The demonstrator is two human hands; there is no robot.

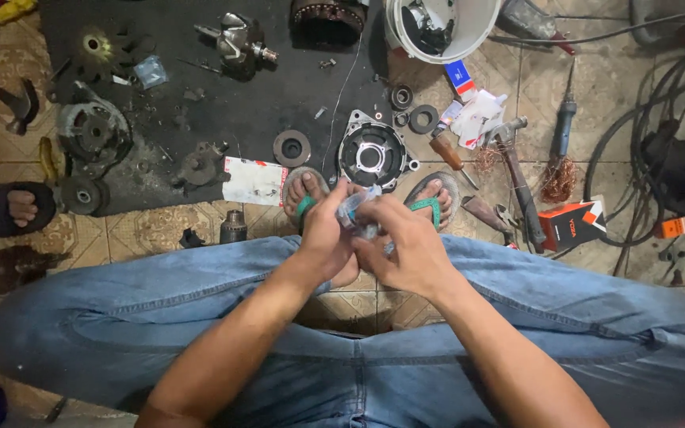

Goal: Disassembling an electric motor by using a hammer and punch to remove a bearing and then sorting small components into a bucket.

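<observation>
My left hand (325,238) & right hand (406,250) are pressed close, both pinching a small clear plastic bag (356,210) above my knees. Past my 2 sandals there's a round metal cover (373,154), 1 hammer (513,170), 1 orange box (572,224) & 1 white bucket (469,32). Someone else's foot (9,208) is far left.
</observation>
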